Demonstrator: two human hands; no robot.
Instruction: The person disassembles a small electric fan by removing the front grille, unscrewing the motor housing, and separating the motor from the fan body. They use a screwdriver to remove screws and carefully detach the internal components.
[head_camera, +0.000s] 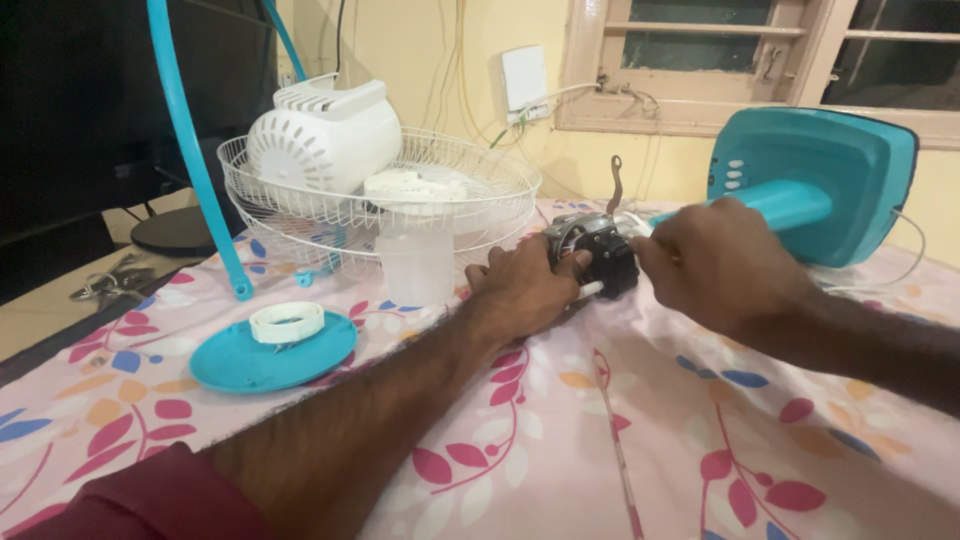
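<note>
Gripping: my left hand (525, 290) and right hand (715, 262) clasp the fan motor (592, 250)
Motor: dark metal, blocky, at 12 o'clock on the floral cloth (700, 430)

A white wire grille (470, 215) lies up and left of the fingers, with a white motor cover (325, 135) and a white hub (415, 188) resting in it. A translucent cup (415, 262) stands just left of the fingers, against the grille. Farther left, a blue disc (230, 362) carries a white ring (287, 322). A blue rim (190, 140) arcs up at far left. Keys (110, 285) lie beyond the flowered cloth (640, 440). A window frame (700, 70) and a wall socket (525, 80) sit above the fingers.
</note>
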